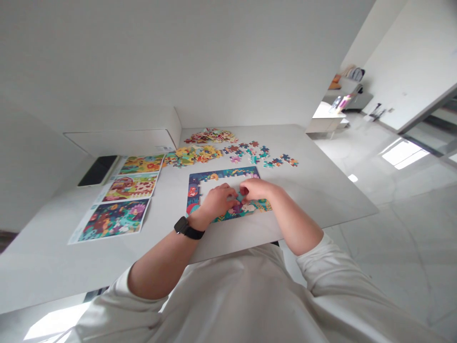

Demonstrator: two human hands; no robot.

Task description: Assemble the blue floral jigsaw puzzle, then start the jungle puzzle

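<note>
A partly assembled jigsaw puzzle (pixel 192 191) lies on the table in front of me, with a dark blue picture border around a pale inner area. My left hand (pixel 218 200), a black watch on its wrist, rests over the middle of it with fingers bent and somewhat apart, fingertips touching the puzzle. From the right, my right hand (pixel 256 188) reaches over the inner right part, its fingers pinched around what looks like a puzzle piece, mostly hidden. Teal and purple pieces show between the hands, and a white animal (pixel 247 208) is printed near the lower edge.
Behind the puzzle lie loose teal and brown pieces (pixel 264 155), a yellow-green heap (pixel 196 155) and a reddish heap (pixel 212 136). On the left are a sheet of reference pictures (pixel 123 190), a phone (pixel 98 170) and a white box (pixel 124 140). A wall borders the table's back.
</note>
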